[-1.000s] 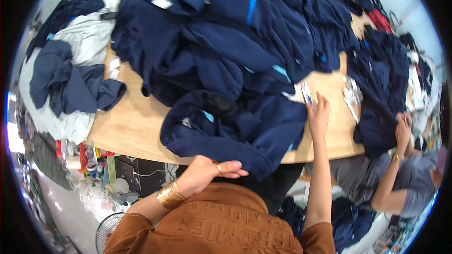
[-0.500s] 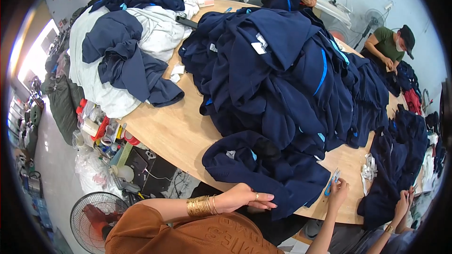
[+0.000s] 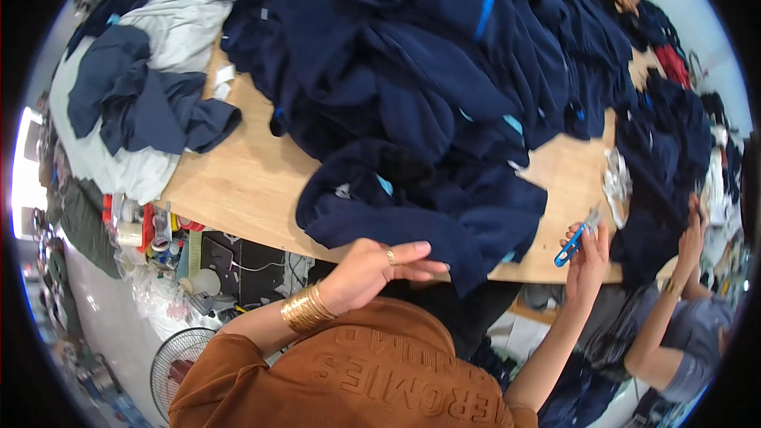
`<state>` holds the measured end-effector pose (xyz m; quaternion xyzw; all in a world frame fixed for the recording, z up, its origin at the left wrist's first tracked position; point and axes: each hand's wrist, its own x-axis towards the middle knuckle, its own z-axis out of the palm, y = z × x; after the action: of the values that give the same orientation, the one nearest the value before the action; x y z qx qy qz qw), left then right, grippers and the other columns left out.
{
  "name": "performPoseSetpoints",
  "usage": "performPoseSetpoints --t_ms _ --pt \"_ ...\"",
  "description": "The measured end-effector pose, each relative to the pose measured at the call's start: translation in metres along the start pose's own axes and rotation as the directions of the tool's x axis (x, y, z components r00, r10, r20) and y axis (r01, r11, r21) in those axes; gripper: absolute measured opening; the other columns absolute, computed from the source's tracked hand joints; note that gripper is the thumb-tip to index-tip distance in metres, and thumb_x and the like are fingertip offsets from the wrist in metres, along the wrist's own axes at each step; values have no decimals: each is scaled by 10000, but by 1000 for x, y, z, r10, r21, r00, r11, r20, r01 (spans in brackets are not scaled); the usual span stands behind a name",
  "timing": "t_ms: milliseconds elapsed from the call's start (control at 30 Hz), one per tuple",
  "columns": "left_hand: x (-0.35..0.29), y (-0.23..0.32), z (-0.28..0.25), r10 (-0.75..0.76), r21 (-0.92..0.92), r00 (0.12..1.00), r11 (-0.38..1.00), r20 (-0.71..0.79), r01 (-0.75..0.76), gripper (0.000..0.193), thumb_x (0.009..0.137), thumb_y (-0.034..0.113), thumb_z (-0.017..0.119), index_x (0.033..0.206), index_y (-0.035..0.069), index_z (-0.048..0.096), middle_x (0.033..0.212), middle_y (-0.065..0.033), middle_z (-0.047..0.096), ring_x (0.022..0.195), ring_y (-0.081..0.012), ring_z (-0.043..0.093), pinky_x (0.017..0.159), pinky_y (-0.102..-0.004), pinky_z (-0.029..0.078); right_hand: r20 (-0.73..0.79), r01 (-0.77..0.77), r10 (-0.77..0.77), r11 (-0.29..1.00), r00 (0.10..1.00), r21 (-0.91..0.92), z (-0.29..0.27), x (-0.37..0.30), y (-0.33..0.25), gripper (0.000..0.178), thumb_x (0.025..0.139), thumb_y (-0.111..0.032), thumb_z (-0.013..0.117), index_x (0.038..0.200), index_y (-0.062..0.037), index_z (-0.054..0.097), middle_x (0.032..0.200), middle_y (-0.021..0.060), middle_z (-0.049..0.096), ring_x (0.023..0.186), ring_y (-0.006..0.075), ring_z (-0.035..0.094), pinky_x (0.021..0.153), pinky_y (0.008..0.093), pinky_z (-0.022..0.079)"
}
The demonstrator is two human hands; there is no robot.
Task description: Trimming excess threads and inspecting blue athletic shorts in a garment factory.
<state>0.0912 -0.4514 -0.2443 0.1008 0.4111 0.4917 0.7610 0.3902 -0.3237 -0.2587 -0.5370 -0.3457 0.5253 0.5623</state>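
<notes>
Pile of dark navy garments (image 3: 428,55) with light blue trim covers most of the wooden tabletop (image 3: 238,182). 1 navy garment (image 3: 420,206) lies apart at the near edge, rumpled, draped over the rim. Left hand (image 3: 372,269): fingers loosely extended, empty, just below that garment's hem. Right hand (image 3: 587,250): closed around blue snips (image 3: 572,242), just right of the garment.

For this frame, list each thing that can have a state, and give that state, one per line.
left hand: empty, fingers loosely extended, hovering at the table edge beside the navy garment.
right hand: closed around the blue thread snips.
blue thread snips: held, tips raised off the table.
navy garment: crumpled, spread at the near edge.
garment pile: heaped, unfolded.
wooden table: mostly covered.
fan: whether running, cannot tell.
</notes>
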Motion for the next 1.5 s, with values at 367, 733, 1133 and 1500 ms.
performPoseSetpoints --t_ms 367,733,1133,1500 --pt "0 6 14 -11 157 1000 988 7 10 275 885 133 578 1024 -104 590 1002 -208 638 943 -281 641 792 -341 531 487 -14 258 893 834 -449 70 -125 -14 207 810 -68 675 958 -23 537 790 -5 603 698 29 485 620 190 423" --pt "-2 1 16 74 201 997 977 -29 -66 257 862 92 603 1034 -97 582 997 -184 635 908 -260 647 808 -355 540 584 377 69 701 809 -605 79 -127 -11 234 805 -125 679 984 -38 557 708 67 625 566 151 601 510 250 472" --pt "-1 -2 17 137 213 991 968 -2 -133 249 861 45 574 1079 -74 549 1026 -175 620 918 -257 639 807 -368 547 595 454 1 646 804 -613 81 -127 -6 233 800 -141 682 961 -36 551 714 67 618 556 181 592 482 265 454" --pt "0 6 23 64 213 998 975 2 -63 284 866 66 588 1110 -72 539 1036 -157 623 946 -244 630 813 -347 541 402 90 -30 987 915 -130 85 -125 -2 276 738 -29 726 966 -45 572 659 -17 513 531 29 395 491 173 341"
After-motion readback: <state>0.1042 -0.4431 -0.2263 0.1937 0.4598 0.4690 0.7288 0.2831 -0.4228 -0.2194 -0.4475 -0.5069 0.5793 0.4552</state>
